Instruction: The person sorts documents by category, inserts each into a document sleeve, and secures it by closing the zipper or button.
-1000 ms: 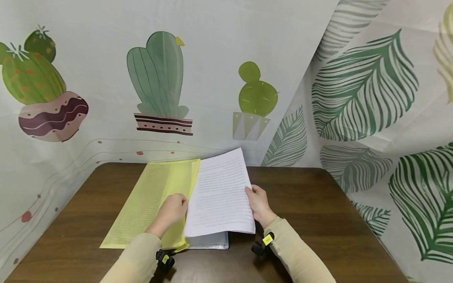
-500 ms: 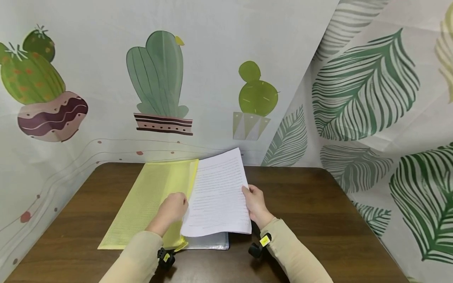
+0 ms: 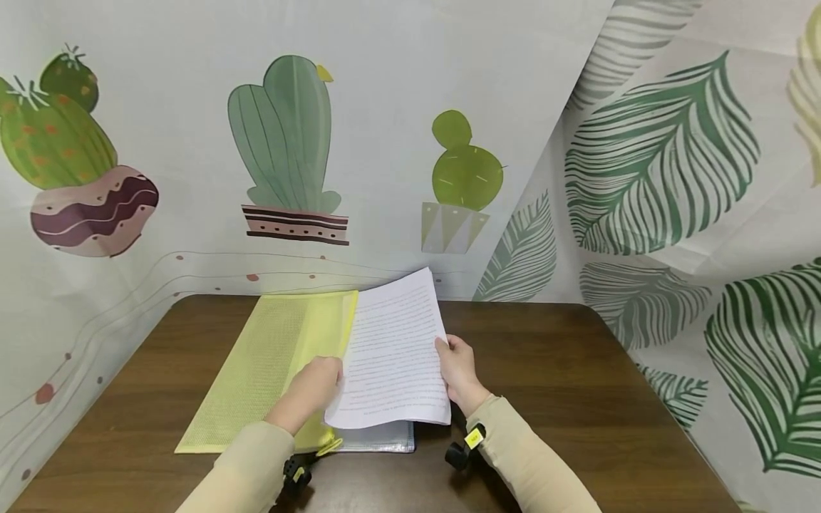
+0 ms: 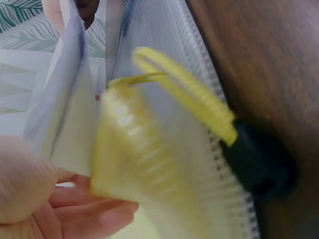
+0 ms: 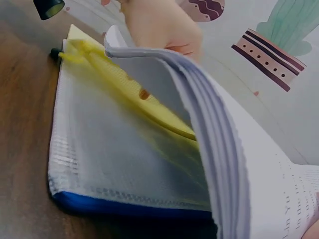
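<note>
A yellow mesh zip pouch (image 3: 256, 370) lies flat on the table. My left hand (image 3: 316, 388) grips its right-hand edge, where the paper begins; in the left wrist view, curled fingers (image 4: 94, 214) sit behind that yellow edge. A thick stack of printed paper (image 3: 394, 356) leans at a slant, its left edge right at the pouch's opening. Holding the stack by its right edge is my right hand (image 3: 458, 370), thumb on top. In the right wrist view the near end of the sheets bows upward, and the left hand (image 5: 162, 27) shows behind it.
Beneath the yellow pouch and paper lies a clear mesh pouch (image 5: 124, 144) with a blue edge. A yellow pull loop (image 4: 184, 89) hangs at the yellow pouch's near corner. The brown table (image 3: 545, 399) meets a printed curtain (image 3: 385, 142) at the back.
My right hand and the paper stack have shifted slightly left, toward the yellow pouch. The pouch has crept a little left as well, while my left hand keeps its hold on the edge.
</note>
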Demonstrator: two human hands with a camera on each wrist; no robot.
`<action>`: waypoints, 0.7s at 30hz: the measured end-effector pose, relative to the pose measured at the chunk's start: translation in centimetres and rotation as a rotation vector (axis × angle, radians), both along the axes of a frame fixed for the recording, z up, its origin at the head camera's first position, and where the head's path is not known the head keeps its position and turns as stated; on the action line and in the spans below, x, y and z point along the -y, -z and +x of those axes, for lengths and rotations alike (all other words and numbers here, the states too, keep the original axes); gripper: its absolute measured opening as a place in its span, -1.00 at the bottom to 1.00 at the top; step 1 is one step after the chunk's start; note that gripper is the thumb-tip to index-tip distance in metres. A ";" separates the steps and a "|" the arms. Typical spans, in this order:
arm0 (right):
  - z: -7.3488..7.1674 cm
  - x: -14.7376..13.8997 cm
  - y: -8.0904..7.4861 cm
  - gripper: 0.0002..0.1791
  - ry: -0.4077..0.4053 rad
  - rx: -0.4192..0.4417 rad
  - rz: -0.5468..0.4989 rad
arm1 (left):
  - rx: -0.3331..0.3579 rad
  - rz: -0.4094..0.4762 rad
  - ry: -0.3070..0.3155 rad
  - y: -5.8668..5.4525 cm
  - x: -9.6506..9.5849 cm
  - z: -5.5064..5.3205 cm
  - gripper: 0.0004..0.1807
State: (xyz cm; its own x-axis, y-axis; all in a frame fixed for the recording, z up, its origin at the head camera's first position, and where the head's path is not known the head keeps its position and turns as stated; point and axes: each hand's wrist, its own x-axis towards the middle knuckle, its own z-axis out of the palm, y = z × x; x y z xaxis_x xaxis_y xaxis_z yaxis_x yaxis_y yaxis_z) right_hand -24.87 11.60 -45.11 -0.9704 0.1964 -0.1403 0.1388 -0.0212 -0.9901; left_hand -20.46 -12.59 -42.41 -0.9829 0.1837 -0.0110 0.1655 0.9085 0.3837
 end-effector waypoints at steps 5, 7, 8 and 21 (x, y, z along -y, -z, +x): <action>-0.2 0.1 -0.2 -0.68 0.016 0.001 -0.012 | 0.060 -0.013 0.057 -0.3 0.3 0.4 -0.82; -0.2 0.0 -0.2 -0.68 0.014 0.009 -0.020 | 0.081 -0.026 0.064 -0.4 0.3 0.6 -0.78; -0.3 0.0 -0.2 -0.67 0.013 0.013 -0.025 | 0.084 -0.044 0.069 -0.5 0.3 0.7 -0.76; -0.1 0.8 -0.1 -0.64 -0.023 0.061 -0.058 | 0.093 -0.110 0.148 -0.6 0.6 1.3 -0.03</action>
